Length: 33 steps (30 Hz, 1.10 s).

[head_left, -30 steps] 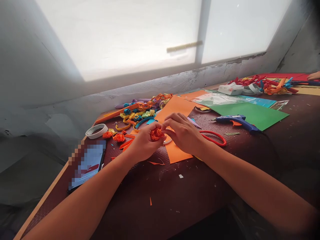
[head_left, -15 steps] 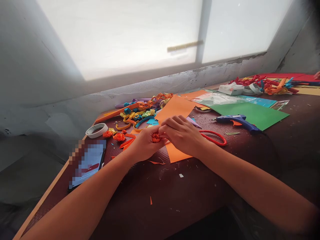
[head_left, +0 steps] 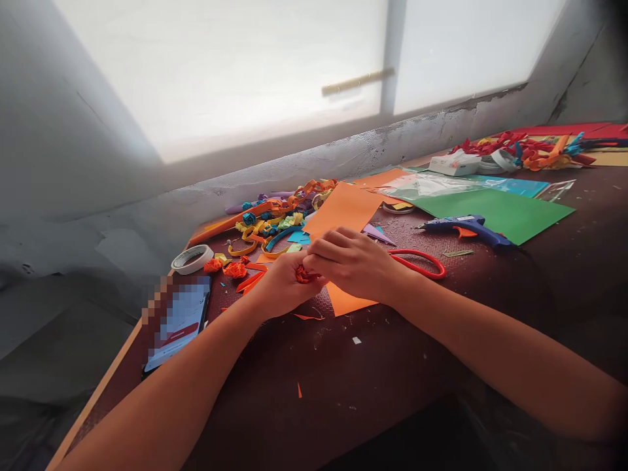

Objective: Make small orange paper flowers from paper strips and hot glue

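Note:
My left hand and my right hand meet over the dark table, both closed round a small crumpled orange paper ball. Only a sliver of the ball shows between the fingers. Under the hands lies an orange paper sheet. Two more crumpled orange balls rest on the table to the left of my left hand. Red-handled scissors lie just right of my right wrist.
A phone lies near the left edge, with a roll of white tape behind it. A heap of coloured paper strips sits at the back. A blue glue gun rests on a green sheet. More strips lie far right.
My hands have closed tighter round the orange ball, which was plainly showing a second ago and is now mostly hidden. The view has tilted slightly.

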Each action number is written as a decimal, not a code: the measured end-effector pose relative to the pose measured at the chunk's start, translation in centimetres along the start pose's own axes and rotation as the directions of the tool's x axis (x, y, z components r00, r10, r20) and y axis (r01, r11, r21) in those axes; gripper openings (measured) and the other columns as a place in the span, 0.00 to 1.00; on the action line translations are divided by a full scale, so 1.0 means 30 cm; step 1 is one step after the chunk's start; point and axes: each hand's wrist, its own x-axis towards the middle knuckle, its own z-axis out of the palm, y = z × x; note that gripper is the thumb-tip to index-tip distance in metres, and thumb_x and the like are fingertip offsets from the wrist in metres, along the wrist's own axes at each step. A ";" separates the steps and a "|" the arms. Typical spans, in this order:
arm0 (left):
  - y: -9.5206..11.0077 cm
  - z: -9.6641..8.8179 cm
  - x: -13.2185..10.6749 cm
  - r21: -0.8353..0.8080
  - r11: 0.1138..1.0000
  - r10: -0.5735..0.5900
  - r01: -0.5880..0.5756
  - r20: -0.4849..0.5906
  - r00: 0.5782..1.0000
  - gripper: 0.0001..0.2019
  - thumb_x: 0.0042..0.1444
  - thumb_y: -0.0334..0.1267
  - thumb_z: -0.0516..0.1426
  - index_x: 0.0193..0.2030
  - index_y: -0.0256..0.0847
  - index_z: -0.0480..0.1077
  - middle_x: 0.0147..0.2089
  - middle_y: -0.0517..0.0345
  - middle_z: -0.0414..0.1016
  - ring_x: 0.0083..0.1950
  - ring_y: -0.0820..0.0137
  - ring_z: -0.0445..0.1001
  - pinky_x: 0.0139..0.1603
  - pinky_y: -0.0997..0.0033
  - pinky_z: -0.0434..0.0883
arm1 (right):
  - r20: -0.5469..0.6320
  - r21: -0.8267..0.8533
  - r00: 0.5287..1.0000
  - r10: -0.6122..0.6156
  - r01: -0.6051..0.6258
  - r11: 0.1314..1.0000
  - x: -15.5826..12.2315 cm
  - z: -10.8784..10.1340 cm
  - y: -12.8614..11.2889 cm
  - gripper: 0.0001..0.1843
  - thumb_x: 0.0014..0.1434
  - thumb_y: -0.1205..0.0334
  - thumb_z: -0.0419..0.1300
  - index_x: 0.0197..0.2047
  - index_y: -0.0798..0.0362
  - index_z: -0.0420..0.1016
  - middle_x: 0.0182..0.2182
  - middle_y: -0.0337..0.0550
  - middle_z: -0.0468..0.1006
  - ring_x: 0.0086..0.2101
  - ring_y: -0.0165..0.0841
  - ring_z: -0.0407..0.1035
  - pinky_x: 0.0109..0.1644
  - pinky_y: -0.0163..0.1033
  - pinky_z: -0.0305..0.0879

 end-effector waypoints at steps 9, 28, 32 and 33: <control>0.015 0.011 -0.017 0.152 0.983 0.154 -0.102 -0.390 0.908 0.10 0.56 0.37 0.64 0.40 0.43 0.66 0.30 0.67 0.62 0.28 0.76 0.58 0.30 0.75 0.61 | -0.226 0.670 0.863 0.451 -0.199 0.716 -0.006 -0.001 0.000 0.01 0.68 0.65 0.59 0.43 0.52 0.72 0.37 0.43 0.74 0.39 0.31 0.69 0.43 0.38 0.67; -0.020 0.047 -0.003 0.453 0.888 0.113 0.083 -0.389 0.914 0.13 0.54 0.29 0.57 0.45 0.44 0.63 0.34 0.65 0.73 0.29 0.74 0.70 0.30 0.75 0.65 | 0.123 0.664 0.763 0.635 -0.539 0.519 0.007 0.014 -0.034 0.04 0.59 0.70 0.64 0.36 0.54 0.80 0.34 0.40 0.75 0.35 0.30 0.70 0.41 0.36 0.64; -0.022 0.041 0.002 0.452 0.887 0.060 0.097 -0.321 0.945 0.08 0.54 0.26 0.55 0.38 0.42 0.68 0.32 0.63 0.74 0.31 0.72 0.69 0.33 0.74 0.65 | 0.174 0.646 0.759 0.628 -0.569 0.508 0.007 0.024 -0.029 0.04 0.59 0.71 0.65 0.37 0.54 0.81 0.34 0.41 0.76 0.36 0.31 0.71 0.41 0.36 0.64; -0.024 0.040 0.003 0.444 0.890 0.045 0.104 -0.312 0.949 0.07 0.54 0.26 0.55 0.36 0.42 0.68 0.32 0.62 0.74 0.32 0.72 0.69 0.34 0.74 0.64 | 0.182 0.640 0.764 0.619 -0.570 0.515 0.008 0.024 -0.029 0.05 0.59 0.71 0.65 0.36 0.54 0.82 0.34 0.41 0.76 0.36 0.31 0.71 0.40 0.36 0.64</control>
